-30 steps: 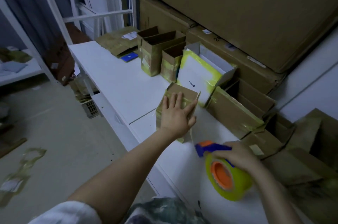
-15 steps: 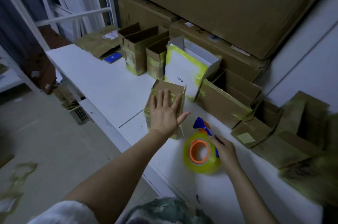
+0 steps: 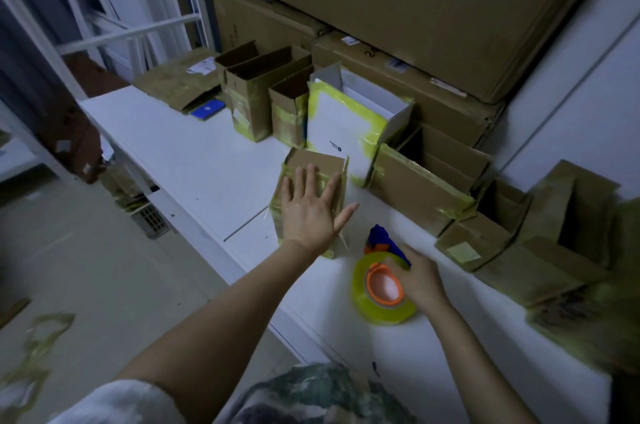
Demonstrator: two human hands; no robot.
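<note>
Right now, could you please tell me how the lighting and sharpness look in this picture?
Head view: dim, bluish light with no glare; the box under the left hand is fairly sharp; the tape roll at the right hand is motion-smeared; the cartons at the right edge blur most.

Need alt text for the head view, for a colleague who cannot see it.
A person's left hand presses flat on a small taped cardboard box on a white table, while the right hand holds a yellow tape dispenser beside it. Open taped boxes line the table's back edge.
</note>
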